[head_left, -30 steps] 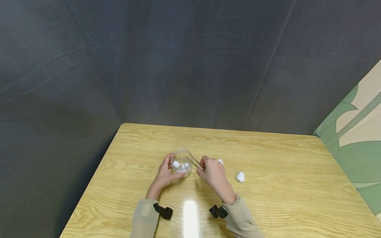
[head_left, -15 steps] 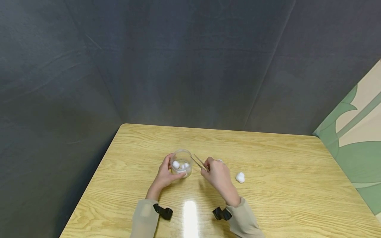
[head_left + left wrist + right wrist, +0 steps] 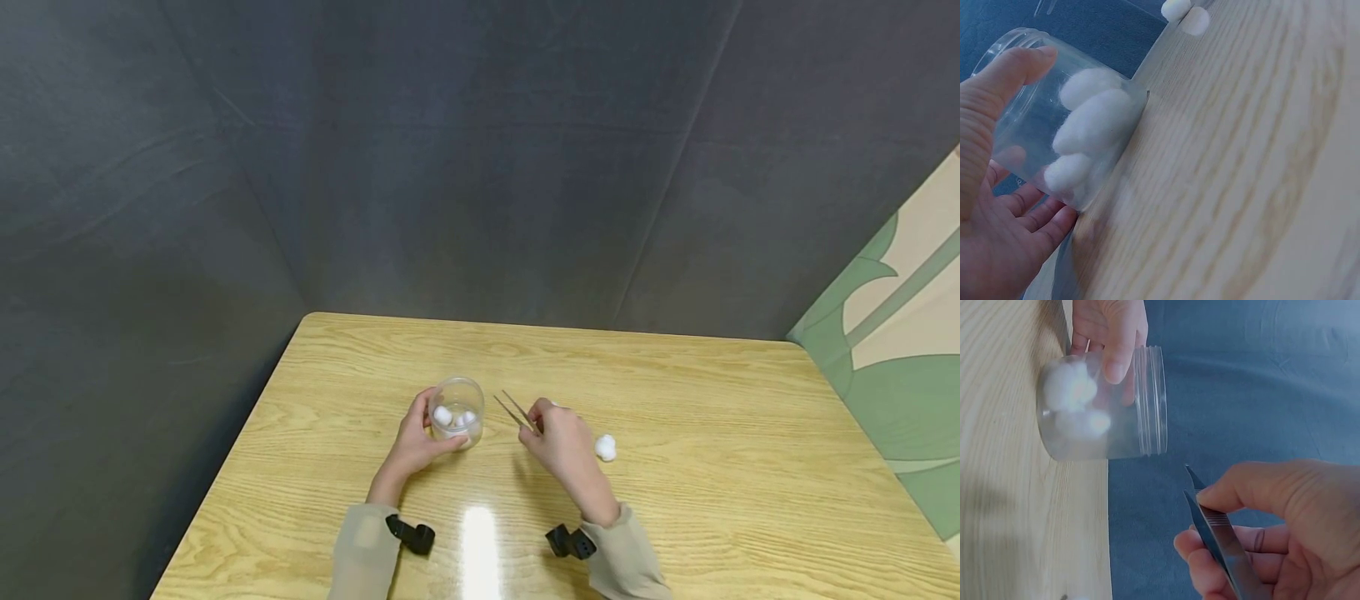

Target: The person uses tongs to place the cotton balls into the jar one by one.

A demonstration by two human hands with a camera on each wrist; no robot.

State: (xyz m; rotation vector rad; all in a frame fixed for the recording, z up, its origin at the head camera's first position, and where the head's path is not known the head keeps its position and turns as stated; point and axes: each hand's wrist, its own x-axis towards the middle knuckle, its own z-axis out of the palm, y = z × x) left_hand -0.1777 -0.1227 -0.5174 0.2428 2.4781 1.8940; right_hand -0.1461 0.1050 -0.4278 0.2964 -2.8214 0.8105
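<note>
A clear plastic jar (image 3: pixel 459 392) without a lid stands on the wooden table, several white cotton balls (image 3: pixel 1094 122) lying at its bottom. My left hand (image 3: pixel 414 437) grips the jar from the left, thumb on the near side and fingers round the far side. To the right of the jar, my right hand (image 3: pixel 561 442) pinches metal tweezers (image 3: pixel 1219 534) between thumb and fingers. The tweezers' tips are apart with nothing between them, and they point toward the jar's rim. One cotton ball (image 3: pixel 606 447) lies on the table right of my right hand; another is mostly hidden behind that hand.
The wooden table (image 3: pixel 712 417) stretches out on both sides. A dark cloth (image 3: pixel 480 167) hangs behind its far edge and along the left. A green and beige patterned panel (image 3: pixel 892 358) stands at the right.
My right hand has moved right with the tweezers, away from over the jar's mouth. My left hand and the jar have stayed in place.
</note>
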